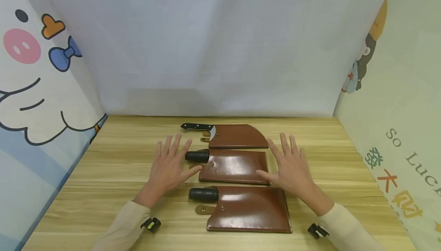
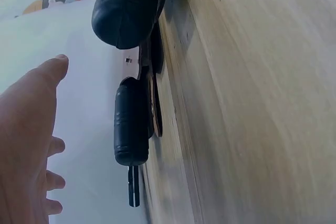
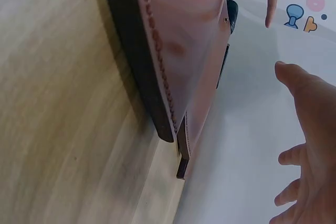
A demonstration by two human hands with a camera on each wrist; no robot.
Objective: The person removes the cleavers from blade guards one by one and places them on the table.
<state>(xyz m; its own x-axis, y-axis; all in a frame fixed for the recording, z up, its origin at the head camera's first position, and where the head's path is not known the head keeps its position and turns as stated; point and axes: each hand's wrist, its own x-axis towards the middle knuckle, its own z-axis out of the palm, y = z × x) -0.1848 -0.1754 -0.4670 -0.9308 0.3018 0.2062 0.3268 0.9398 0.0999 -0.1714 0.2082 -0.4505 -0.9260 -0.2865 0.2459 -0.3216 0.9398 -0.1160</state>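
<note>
Three cleavers in brown leather sheaths lie in a column on the wooden table, handles toward the left. The far cleaver (image 1: 238,136) has a black riveted handle and a strip of bare blade showing. Both the middle cleaver (image 1: 237,166) and the near cleaver (image 1: 253,209) have thick rounded black handles. My left hand (image 1: 169,164) is spread beside the middle cleaver's handle (image 2: 131,124), holding nothing. On the other side my right hand (image 1: 291,166) is spread too, its thumb overlapping the middle sheath's right end in the head view. In the right wrist view, a stitched sheath edge (image 3: 157,56) stands close.
The wood-grain table (image 1: 113,159) extends around the cleavers. A pale backdrop (image 1: 220,51) rises behind it, and printed cartoon panels stand at left (image 1: 51,90) and right (image 1: 396,128). Dark wrist cameras are strapped at both cuffs.
</note>
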